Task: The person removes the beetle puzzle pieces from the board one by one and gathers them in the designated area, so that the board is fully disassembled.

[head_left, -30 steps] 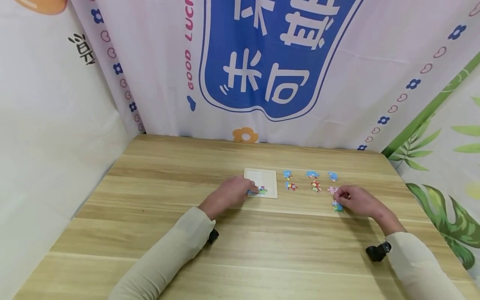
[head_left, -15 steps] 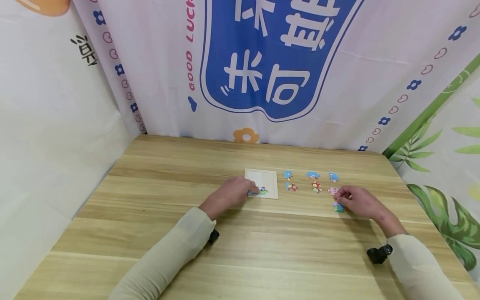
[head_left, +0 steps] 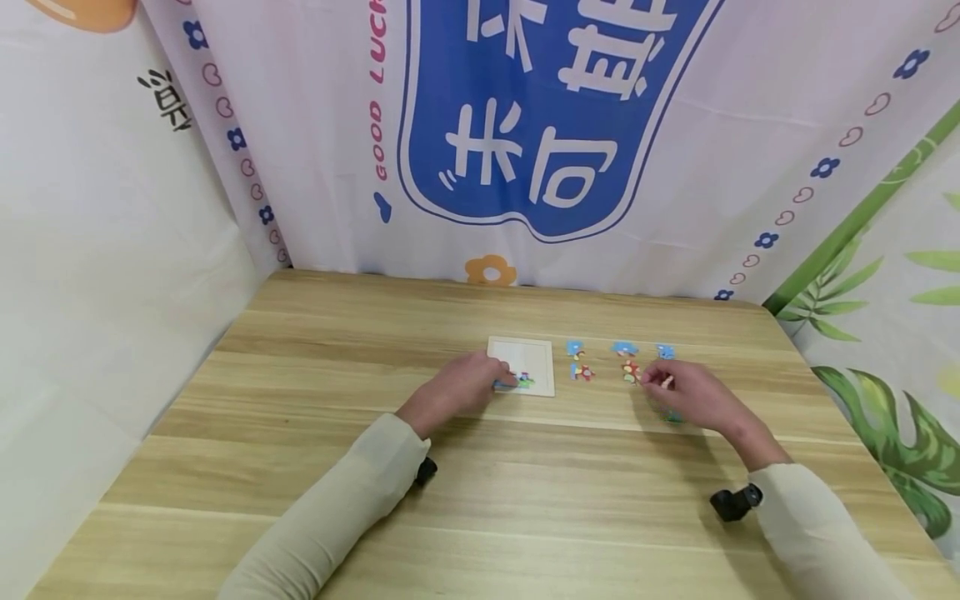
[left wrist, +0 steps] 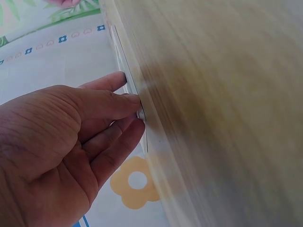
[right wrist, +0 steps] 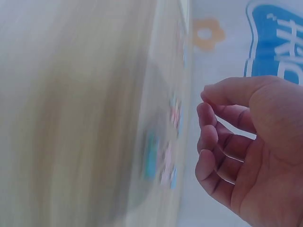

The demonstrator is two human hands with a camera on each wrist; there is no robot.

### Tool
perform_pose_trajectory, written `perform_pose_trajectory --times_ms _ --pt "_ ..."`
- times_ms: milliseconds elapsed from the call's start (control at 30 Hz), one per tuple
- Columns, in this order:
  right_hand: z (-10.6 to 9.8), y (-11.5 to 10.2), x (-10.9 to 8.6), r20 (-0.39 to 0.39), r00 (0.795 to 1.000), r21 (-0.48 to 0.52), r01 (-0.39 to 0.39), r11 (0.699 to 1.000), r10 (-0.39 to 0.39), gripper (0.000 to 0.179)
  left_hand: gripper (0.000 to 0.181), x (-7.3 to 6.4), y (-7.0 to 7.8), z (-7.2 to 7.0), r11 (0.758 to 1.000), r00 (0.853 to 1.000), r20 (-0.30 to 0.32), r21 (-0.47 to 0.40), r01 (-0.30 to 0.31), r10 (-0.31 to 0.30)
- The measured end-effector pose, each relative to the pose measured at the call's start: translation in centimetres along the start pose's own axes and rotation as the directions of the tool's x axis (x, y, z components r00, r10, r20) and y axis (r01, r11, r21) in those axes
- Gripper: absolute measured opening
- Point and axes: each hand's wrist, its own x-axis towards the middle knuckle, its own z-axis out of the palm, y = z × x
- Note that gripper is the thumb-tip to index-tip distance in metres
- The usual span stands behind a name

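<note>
In the head view, my left hand [head_left: 467, 382] rests at the lower left corner of a pale square puzzle tray [head_left: 547, 367]. Its fingertips touch the tray, the index finger lying over blue and green pieces [head_left: 523, 382] along the bottom. Farther right, my right hand [head_left: 693, 398] hovers low over the loose pieces, fingers loosely bent, just beside a red-and-yellow puzzle piece [head_left: 629, 372]. Thumb and index tips come close together in the right wrist view, with no piece showing between them. A green-and-blue puzzle piece [right wrist: 151, 155] and a pink puzzle piece [right wrist: 166, 165] lie on the table below.
Between tray and right hand lie a blue piece [head_left: 574, 348] and a red-and-blue piece [head_left: 582, 372]. Two more blue pieces, one in the middle [head_left: 625, 348] and one to the right [head_left: 665, 351], complete the back row. A printed curtain [head_left: 337, 208] hangs behind the wooden table [head_left: 375, 333].
My right hand has moved left and slightly away from me, from beside the pink and green pieces to near the red-and-yellow one. My left hand stays on the tray.
</note>
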Motion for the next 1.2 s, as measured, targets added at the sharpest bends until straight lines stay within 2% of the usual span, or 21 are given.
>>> perform_pose_trajectory --times_ms 300,633,1000,1200 --pt "2.6 -3.8 3.5 0.07 0.991 0.045 0.114 0.992 -0.117 0.009 0.047 0.1 -0.1 0.1 1.0 1.0 0.004 0.011 0.01 -0.011" --pt "5.4 -6.5 6.4 0.14 0.968 0.031 0.208 0.978 -0.21 0.009 0.044 0.1 -0.2 0.1 0.998 0.999 -0.014 0.049 -0.029 0.03" --pt "7.4 -8.7 8.2 0.198 0.966 -0.021 0.173 0.985 -0.166 0.031 0.046 -0.1 -0.4 0.0 0.996 0.998 -0.014 0.075 -0.057 0.058" --pt "7.9 -9.0 8.6 0.215 0.963 -0.065 0.18 0.981 -0.162 0.032 0.045 0.0 -0.6 0.1 0.996 0.997 -0.029 0.057 -0.067 0.069"
